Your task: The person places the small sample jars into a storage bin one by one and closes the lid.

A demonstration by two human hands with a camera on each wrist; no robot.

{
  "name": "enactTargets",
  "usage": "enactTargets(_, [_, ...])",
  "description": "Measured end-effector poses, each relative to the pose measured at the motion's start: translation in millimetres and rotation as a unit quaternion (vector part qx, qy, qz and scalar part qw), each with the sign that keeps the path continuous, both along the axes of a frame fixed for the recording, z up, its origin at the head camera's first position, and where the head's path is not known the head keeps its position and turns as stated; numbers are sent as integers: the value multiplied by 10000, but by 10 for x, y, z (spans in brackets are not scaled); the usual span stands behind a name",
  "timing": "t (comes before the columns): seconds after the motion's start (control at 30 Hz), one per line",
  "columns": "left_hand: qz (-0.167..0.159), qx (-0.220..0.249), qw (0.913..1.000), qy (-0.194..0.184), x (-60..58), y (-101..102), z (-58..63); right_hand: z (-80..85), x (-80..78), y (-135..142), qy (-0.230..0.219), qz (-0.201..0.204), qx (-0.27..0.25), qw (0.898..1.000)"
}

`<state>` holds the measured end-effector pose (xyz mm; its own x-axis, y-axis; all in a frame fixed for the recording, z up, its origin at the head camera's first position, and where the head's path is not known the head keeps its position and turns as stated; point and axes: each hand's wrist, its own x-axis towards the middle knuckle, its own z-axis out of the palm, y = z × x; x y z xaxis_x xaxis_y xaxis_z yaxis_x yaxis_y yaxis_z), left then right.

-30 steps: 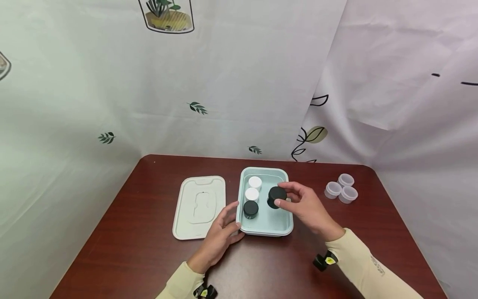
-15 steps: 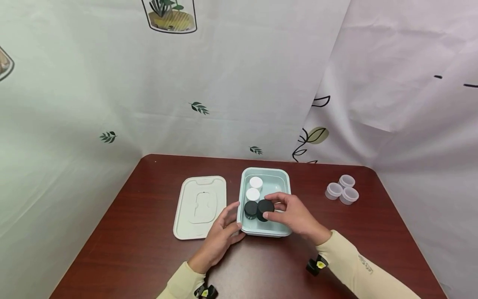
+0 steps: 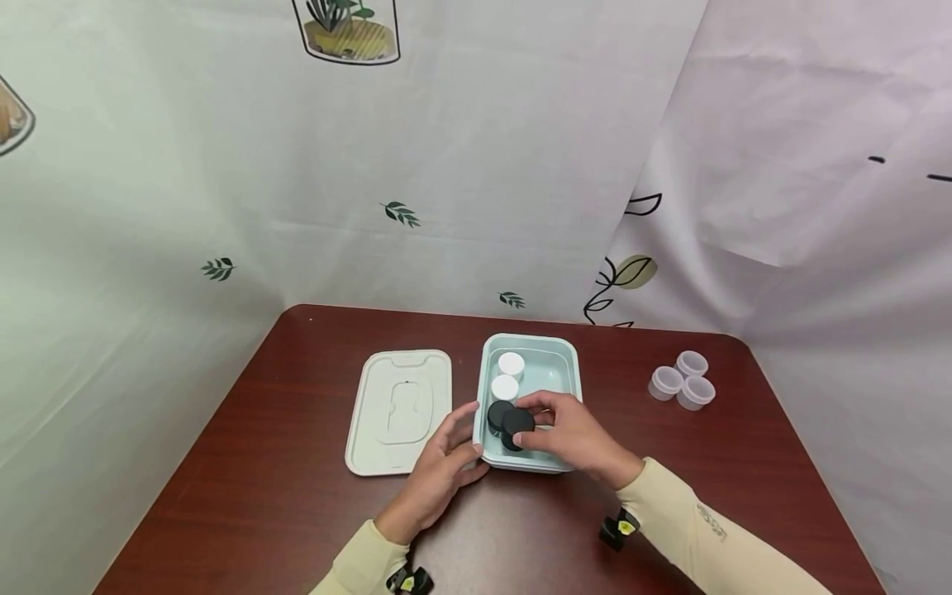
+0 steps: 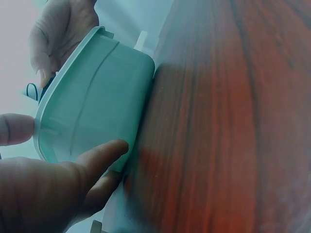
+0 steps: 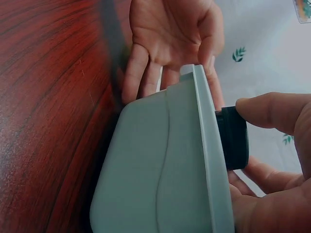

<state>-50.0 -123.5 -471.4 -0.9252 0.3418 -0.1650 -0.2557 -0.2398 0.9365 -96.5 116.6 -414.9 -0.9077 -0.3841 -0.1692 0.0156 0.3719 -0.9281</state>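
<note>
A light blue-green plastic box (image 3: 561,355) stands on the table without its lid. Along its left side sit two white-lidded jars (image 3: 505,387) and one black-lidded jar (image 3: 497,413). My right hand (image 3: 573,434) pinches a second black-lidded jar (image 3: 518,422) by its lid, over the front left of the box, close beside the first black one. In the right wrist view, that black lid (image 5: 234,138) rises above the box rim, between thumb and fingers. My left hand (image 3: 442,463) rests with extended fingers against the box's left front corner; in the left wrist view, its fingertips touch the box wall (image 4: 92,107).
A whitish flat lid (image 3: 397,413) lies left of the box. Several small clear cups with pale rims (image 3: 695,392) cluster at the table's right back. Behind the brown wooden table (image 3: 312,364) hangs a printed white cloth (image 3: 461,165).
My right hand has carried the black-lidded jar left and toward the front, from the box's middle to beside the other black one. The left hand has stayed at the box corner.
</note>
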Motion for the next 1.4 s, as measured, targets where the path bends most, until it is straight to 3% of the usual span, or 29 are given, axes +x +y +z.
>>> enactTargets(0.4, [36,-28,10000,-11,-7,8,4,-21,-25,-72,143,202,358,9991])
enactTargets(0.73, [42,-44,10000,-15,-1,7,22,-24,-26,-130,-219,390,198,9988])
enactTargets(0.9, [23,-51,10000,-3,2,6,26,-36,-43,-142,-188,407,267,9986])
enactTargets(1.17, [15,-61,10000,-13,0,11,29,-58,-75,-174,328,590,621,9958])
enactTargets(1.4, [-36,-41,10000,-14,0,14,24,-88,-91,-219,1108,865,1089,9841])
